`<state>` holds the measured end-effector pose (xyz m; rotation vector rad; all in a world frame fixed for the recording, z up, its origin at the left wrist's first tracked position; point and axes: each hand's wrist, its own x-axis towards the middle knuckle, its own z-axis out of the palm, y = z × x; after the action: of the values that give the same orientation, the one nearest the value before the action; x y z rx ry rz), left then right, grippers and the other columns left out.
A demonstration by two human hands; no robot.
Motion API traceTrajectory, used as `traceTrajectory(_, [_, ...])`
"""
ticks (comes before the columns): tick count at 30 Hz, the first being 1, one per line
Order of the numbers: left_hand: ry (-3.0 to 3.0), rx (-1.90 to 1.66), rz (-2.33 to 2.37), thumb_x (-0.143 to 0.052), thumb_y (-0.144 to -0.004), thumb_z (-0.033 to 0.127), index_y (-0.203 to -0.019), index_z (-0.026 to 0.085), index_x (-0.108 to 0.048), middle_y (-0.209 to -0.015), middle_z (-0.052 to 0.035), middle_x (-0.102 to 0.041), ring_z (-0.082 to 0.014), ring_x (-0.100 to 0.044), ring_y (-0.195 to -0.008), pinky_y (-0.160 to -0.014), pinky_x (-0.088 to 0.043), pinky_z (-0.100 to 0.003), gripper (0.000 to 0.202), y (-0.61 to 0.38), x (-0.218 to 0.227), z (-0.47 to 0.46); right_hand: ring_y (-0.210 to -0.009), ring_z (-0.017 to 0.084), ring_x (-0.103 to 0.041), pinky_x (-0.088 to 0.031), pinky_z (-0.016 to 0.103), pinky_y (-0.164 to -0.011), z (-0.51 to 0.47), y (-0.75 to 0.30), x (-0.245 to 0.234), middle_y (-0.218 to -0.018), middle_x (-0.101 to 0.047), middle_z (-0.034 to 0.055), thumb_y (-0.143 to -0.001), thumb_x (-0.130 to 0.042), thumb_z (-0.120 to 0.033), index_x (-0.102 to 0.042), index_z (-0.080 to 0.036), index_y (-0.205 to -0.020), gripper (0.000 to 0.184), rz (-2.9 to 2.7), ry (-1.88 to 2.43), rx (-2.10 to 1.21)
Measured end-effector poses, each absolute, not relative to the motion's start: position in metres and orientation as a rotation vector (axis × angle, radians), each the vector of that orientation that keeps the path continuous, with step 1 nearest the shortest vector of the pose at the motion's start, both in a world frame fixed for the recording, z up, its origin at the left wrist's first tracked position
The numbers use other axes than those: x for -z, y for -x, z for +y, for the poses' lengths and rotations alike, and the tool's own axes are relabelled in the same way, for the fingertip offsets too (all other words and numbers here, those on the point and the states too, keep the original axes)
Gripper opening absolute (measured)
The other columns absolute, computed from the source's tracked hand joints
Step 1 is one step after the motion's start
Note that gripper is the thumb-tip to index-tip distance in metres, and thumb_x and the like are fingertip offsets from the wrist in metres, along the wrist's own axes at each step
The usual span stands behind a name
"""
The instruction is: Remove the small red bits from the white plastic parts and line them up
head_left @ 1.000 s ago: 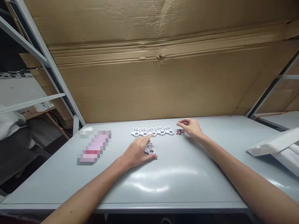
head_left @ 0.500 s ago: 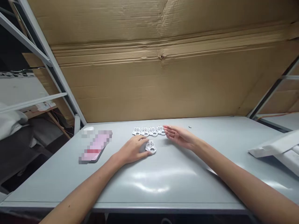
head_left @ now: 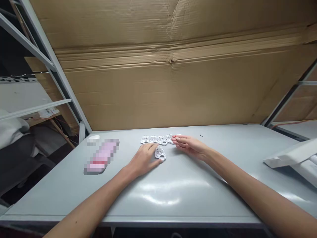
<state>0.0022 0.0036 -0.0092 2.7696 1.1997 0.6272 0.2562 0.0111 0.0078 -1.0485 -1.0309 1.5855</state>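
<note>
A row of several small white plastic parts lies near the far edge of the grey table. One more white part sits alone just in front of the row. My left hand lies flat on the table with its fingers spread, the fingertips touching that single part. My right hand rests on its side at the right end of the row, fingers stretched out together and covering the last part there. I cannot see anything held in it.
A pink blurred flat object lies on the table's left. White foam pieces sit at the right edge. A small dark speck lies beyond my right hand. A cardboard wall backs the table; metal shelving stands left.
My right hand has moved left from small red pieces at the row's right end to the row itself. The red pieces no longer show. My left hand has stayed by the single part.
</note>
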Motion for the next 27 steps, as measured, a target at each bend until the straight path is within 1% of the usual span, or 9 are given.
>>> traceTrajectory(3, [-2.843,-0.613,1.082,-0.067,-0.088,0.036,-0.132,0.018,-0.055,-0.136,-0.0150,-0.054,-0.0317,-0.051,-0.126,-0.104,-0.045,-0.045,0.049,-0.001,0.004,-0.001,-0.110,0.020,-0.067,-0.048,0.033,-0.107,0.010,-0.256,-0.008,-0.118,-0.072,0.0073,-0.083,-0.072,-0.022,-0.073,-0.021,-0.102,0.019,-1.076,1.048,-1.594])
traceTrajectory(7, [-2.896,-0.548,0.972,-0.064,-0.090,0.032,-0.122,0.021,-0.063,-0.127,-0.0120,-0.061,-0.0287,-0.058,-0.115,-0.098,-0.049,-0.042,0.034,0.004,-0.012,-0.006,-0.112,0.021,-0.067,-0.049,0.035,-0.106,0.009,-0.257,-0.010,-0.118,-0.072,0.0078,-0.084,-0.070,-0.021,-0.072,-0.021,-0.100,0.017,-1.098,1.053,-1.590])
traceTrajectory(10, [-2.898,-0.443,0.908,-0.065,-0.090,0.033,-0.121,0.023,-0.065,-0.128,-0.0107,-0.063,-0.0282,-0.059,-0.116,-0.101,-0.047,-0.042,0.033,0.011,-0.022,-0.007,-0.115,0.022,-0.065,-0.048,0.037,-0.107,0.008,-0.257,-0.012,-0.119,-0.071,0.0089,-0.084,-0.072,-0.024,-0.072,-0.021,-0.100,0.017,-1.141,1.087,-1.578])
traceTrajectory(14, [-2.871,-0.328,0.842,-0.069,-0.087,0.044,-0.124,0.029,-0.065,-0.148,-0.0065,-0.048,-0.0305,-0.043,-0.138,-0.115,-0.033,-0.047,0.040,0.017,-0.026,-0.008,-0.118,0.023,-0.063,-0.047,0.038,-0.108,0.007,-0.256,-0.012,-0.119,-0.071,0.0088,-0.082,-0.074,-0.033,-0.073,-0.020,-0.096,0.019,-1.280,1.092,-1.512])
traceTrajectory(18, [-2.803,-0.223,0.833,-0.063,-0.088,0.055,-0.143,0.028,-0.049,-0.158,-0.0075,-0.033,-0.0319,-0.031,-0.145,-0.118,-0.028,-0.048,0.063,0.019,-0.020,-0.008,-0.106,0.023,-0.068,-0.054,0.036,-0.097,0.006,-0.250,-0.010,-0.103,-0.075,0.0098,-0.082,-0.073,-0.033,-0.070,-0.019,-0.091,0.017,-1.307,1.155,-1.389])
traceTrajectory(20, [-2.789,-0.195,0.817,-0.059,-0.090,0.058,-0.150,0.026,-0.040,-0.160,-0.0085,-0.027,-0.0322,-0.028,-0.146,-0.118,-0.027,-0.046,0.070,0.017,-0.016,-0.008,-0.096,0.024,-0.071,-0.057,0.038,-0.088,0.005,-0.246,-0.007,-0.093,-0.075,0.0096,-0.084,-0.069,-0.031,-0.070,-0.019,-0.088,0.013,-1.426,1.221,-1.203])
traceTrajectory(22, [-2.785,-0.185,0.809,-0.055,-0.092,0.059,-0.152,0.025,-0.035,-0.161,-0.0082,-0.022,-0.0320,-0.025,-0.147,-0.119,-0.027,-0.045,0.073,0.014,-0.013,-0.008,-0.091,0.024,-0.071,-0.056,0.039,-0.085,0.004,-0.242,-0.003,-0.092,-0.076,0.0083,-0.086,-0.064,-0.027,-0.072,-0.020,-0.086,0.011,-1.665,1.280,-0.878])
traceTrajectory(25, [-2.782,-0.195,0.836,-0.052,-0.094,0.058,-0.152,0.025,-0.035,-0.161,-0.0079,-0.020,-0.0315,-0.025,-0.147,-0.119,-0.026,-0.046,0.069,0.011,-0.010,-0.005,-0.088,0.023,-0.070,-0.052,0.038,-0.082,0.001,-0.236,0.004,-0.096,-0.077,0.0055,-0.086,-0.058,-0.019,-0.074,-0.023,-0.089,0.017,-1.988,1.305,-0.394])
traceTrajectory(27, [-2.764,-0.215,0.851,-0.053,-0.094,0.057,-0.151,0.027,-0.037,-0.162,-0.0072,-0.021,-0.0322,-0.027,-0.146,-0.117,-0.029,-0.047,0.066,0.011,-0.009,-0.003,-0.084,0.023,-0.069,-0.050,0.035,-0.077,0.000,-0.233,0.007,-0.095,-0.077,0.0052,-0.088,-0.056,-0.019,-0.075,-0.024,-0.091,0.021,-2.134,1.287,-0.243])
